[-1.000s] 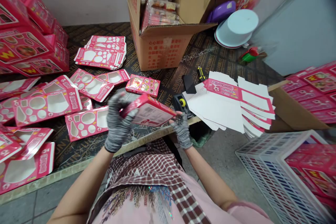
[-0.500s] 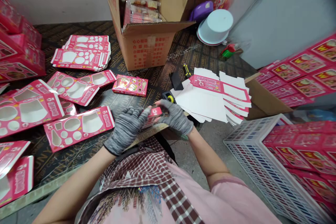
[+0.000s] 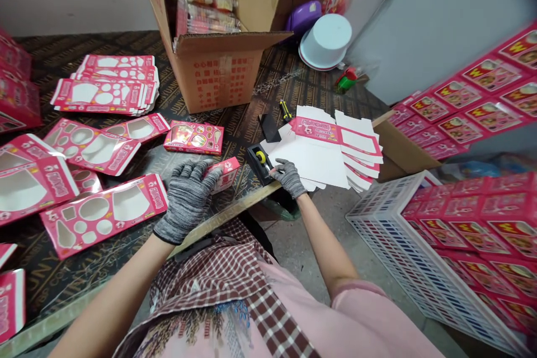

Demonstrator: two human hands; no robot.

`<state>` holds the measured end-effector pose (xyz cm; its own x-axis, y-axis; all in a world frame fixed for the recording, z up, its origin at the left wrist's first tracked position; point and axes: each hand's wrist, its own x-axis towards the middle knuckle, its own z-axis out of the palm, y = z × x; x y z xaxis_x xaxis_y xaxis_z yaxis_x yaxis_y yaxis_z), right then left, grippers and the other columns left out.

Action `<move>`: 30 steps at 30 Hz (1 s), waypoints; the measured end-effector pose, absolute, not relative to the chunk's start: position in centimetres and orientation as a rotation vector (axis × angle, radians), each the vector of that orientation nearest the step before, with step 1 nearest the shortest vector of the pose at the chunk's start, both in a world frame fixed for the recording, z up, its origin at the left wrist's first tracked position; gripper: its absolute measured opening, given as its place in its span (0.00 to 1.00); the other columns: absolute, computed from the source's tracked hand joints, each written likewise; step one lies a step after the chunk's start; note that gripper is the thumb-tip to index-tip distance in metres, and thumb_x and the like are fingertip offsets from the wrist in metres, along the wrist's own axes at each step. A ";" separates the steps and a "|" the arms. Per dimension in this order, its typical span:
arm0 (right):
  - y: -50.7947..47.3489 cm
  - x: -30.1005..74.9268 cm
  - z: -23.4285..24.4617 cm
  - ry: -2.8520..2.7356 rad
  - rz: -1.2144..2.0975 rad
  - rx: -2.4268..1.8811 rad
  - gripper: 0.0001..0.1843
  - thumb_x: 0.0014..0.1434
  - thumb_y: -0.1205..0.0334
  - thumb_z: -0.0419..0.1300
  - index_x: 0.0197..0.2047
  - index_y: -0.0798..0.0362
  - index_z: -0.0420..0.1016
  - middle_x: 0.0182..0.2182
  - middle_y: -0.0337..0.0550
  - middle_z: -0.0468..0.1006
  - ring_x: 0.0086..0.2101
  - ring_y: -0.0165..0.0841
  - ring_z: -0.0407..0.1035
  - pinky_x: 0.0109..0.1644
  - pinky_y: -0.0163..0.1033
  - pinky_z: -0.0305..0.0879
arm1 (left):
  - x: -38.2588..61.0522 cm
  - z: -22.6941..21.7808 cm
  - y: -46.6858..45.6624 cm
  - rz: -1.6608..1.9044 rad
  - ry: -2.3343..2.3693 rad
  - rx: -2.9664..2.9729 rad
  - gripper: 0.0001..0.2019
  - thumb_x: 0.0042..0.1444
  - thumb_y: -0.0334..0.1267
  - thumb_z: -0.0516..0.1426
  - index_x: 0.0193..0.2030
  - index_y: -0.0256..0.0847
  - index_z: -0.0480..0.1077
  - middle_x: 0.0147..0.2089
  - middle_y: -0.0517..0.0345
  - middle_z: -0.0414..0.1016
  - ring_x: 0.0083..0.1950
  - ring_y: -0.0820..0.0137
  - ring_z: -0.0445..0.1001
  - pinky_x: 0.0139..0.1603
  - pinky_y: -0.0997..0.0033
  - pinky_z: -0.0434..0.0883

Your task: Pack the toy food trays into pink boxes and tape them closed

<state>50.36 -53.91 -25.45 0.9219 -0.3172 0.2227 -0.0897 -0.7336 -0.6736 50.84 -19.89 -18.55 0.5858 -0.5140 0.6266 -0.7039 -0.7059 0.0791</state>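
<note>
My left hand [image 3: 187,198], in a grey knit glove, lies over a closed pink toy box [image 3: 226,172] near the table's front edge, fingers wrapped on its near end. My right hand [image 3: 287,176], also gloved, reaches to the black tape dispenser [image 3: 260,161] with the yellow hub and its fingers pinch at the dispenser's front. Just right of it lies a fanned stack of flat white and pink box blanks [image 3: 335,148]. Another filled pink box [image 3: 193,138] lies farther back on the table.
Flat pink window cartons [image 3: 100,212] are spread over the left of the table, with a stack [image 3: 107,83] behind. An open cardboard box [image 3: 210,61] of packed toys stands at the back. A white plastic crate [image 3: 419,246] full of pink boxes sits right.
The pink box came down from mid-air to the table edge. My right hand let go of it and moved right to the tape dispenser. My left hand stays on the box.
</note>
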 end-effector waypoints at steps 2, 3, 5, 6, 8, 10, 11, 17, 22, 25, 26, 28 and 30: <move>-53.7 49.7 -25.8 0.327 -0.557 -2.264 0.05 0.48 0.60 0.67 0.28 0.52 0.79 0.50 0.52 0.80 0.53 0.46 0.72 0.62 0.53 0.65 | 50.8 -18.5 -20.1 0.837 -0.913 2.482 0.17 0.64 0.33 0.51 0.53 0.43 0.78 0.51 0.42 0.80 0.49 0.52 0.78 0.49 0.51 0.71; -53.7 49.2 -26.1 0.353 -0.604 -2.189 0.07 0.49 0.58 0.65 0.30 0.53 0.80 0.50 0.53 0.80 0.51 0.45 0.73 0.60 0.52 0.66 | 50.8 -18.6 -20.1 0.822 -0.890 2.467 0.17 0.65 0.34 0.50 0.53 0.43 0.78 0.50 0.41 0.80 0.49 0.52 0.78 0.49 0.51 0.71; -53.5 48.0 -26.7 0.406 -0.626 -2.065 0.11 0.51 0.55 0.62 0.33 0.53 0.79 0.44 0.52 0.81 0.44 0.42 0.74 0.56 0.51 0.69 | 50.8 -18.8 -20.2 0.788 -0.876 2.432 0.18 0.65 0.34 0.49 0.54 0.43 0.78 0.50 0.42 0.80 0.49 0.53 0.77 0.49 0.52 0.71; -53.4 47.5 -27.1 0.431 -0.614 -2.030 0.12 0.51 0.53 0.61 0.33 0.53 0.78 0.41 0.50 0.81 0.41 0.41 0.74 0.54 0.50 0.70 | 50.9 -19.0 -20.2 0.785 -0.872 2.418 0.19 0.65 0.34 0.49 0.54 0.43 0.77 0.51 0.43 0.81 0.50 0.54 0.77 0.49 0.53 0.71; -53.0 46.7 -27.9 0.470 -0.594 -2.011 0.11 0.49 0.52 0.61 0.29 0.51 0.75 0.35 0.46 0.81 0.37 0.39 0.72 0.51 0.49 0.70 | 51.1 -19.4 -20.2 0.813 -0.866 2.392 0.18 0.65 0.34 0.49 0.54 0.44 0.78 0.52 0.44 0.80 0.50 0.54 0.77 0.49 0.53 0.71; -52.6 46.6 -28.6 0.505 -0.597 -2.021 0.10 0.47 0.52 0.62 0.25 0.50 0.72 0.30 0.43 0.80 0.35 0.38 0.70 0.51 0.49 0.70 | 51.3 -19.8 -20.2 0.846 -0.872 2.360 0.17 0.64 0.34 0.51 0.53 0.44 0.78 0.53 0.44 0.80 0.51 0.53 0.78 0.49 0.53 0.71; -52.4 46.7 -28.8 0.527 -0.611 -2.021 0.10 0.46 0.52 0.62 0.24 0.49 0.71 0.29 0.42 0.79 0.34 0.37 0.70 0.52 0.49 0.69 | 51.4 -19.9 -20.2 0.854 -0.881 2.345 0.17 0.64 0.35 0.52 0.54 0.44 0.78 0.54 0.43 0.80 0.51 0.53 0.78 0.49 0.52 0.71; -50.5 45.9 -26.7 0.623 -0.727 -1.951 0.15 0.53 0.48 0.56 0.25 0.50 0.71 0.25 0.41 0.75 0.31 0.36 0.67 0.44 0.46 0.70 | 51.1 -19.9 -20.2 0.947 -0.936 2.358 0.18 0.62 0.30 0.52 0.56 0.44 0.75 0.52 0.43 0.80 0.49 0.55 0.78 0.47 0.54 0.72; -44.7 43.8 -20.0 0.246 -0.247 -1.594 0.23 0.58 0.47 0.60 0.47 0.55 0.82 0.15 0.30 0.63 0.17 0.25 0.51 0.22 0.33 0.49 | 50.5 -19.1 -20.1 0.903 -0.959 2.400 0.19 0.62 0.27 0.52 0.58 0.39 0.70 0.52 0.42 0.79 0.51 0.57 0.78 0.52 0.54 0.72; -41.1 44.3 -16.5 -0.036 0.179 -1.330 0.24 0.56 0.52 0.63 0.51 0.57 0.81 0.12 0.28 0.59 0.15 0.22 0.48 0.22 0.32 0.44 | 50.3 -19.0 -20.0 0.946 -0.980 2.367 0.16 0.64 0.27 0.51 0.56 0.38 0.69 0.51 0.43 0.80 0.51 0.59 0.78 0.52 0.56 0.73; -40.2 44.7 -15.8 -0.078 0.256 -1.271 0.24 0.56 0.52 0.62 0.50 0.58 0.82 0.11 0.27 0.59 0.15 0.22 0.48 0.22 0.31 0.44 | 50.3 -19.1 -19.9 0.951 -0.985 2.354 0.15 0.64 0.27 0.51 0.55 0.38 0.69 0.50 0.44 0.80 0.51 0.59 0.78 0.52 0.57 0.73; -39.2 45.8 -15.3 -0.100 0.354 -1.195 0.22 0.54 0.53 0.62 0.45 0.59 0.83 0.10 0.27 0.57 0.14 0.22 0.46 0.21 0.31 0.45 | 50.3 -19.3 -19.7 0.914 -0.997 2.347 0.14 0.65 0.28 0.51 0.54 0.39 0.69 0.51 0.44 0.80 0.52 0.60 0.78 0.52 0.57 0.73; -39.0 46.7 -15.5 -0.068 0.414 -1.154 0.18 0.53 0.53 0.61 0.38 0.58 0.83 0.09 0.27 0.56 0.13 0.22 0.45 0.20 0.31 0.46 | 50.2 -19.4 -19.4 0.875 -1.022 2.352 0.14 0.64 0.29 0.52 0.55 0.40 0.70 0.52 0.44 0.79 0.54 0.59 0.77 0.53 0.56 0.73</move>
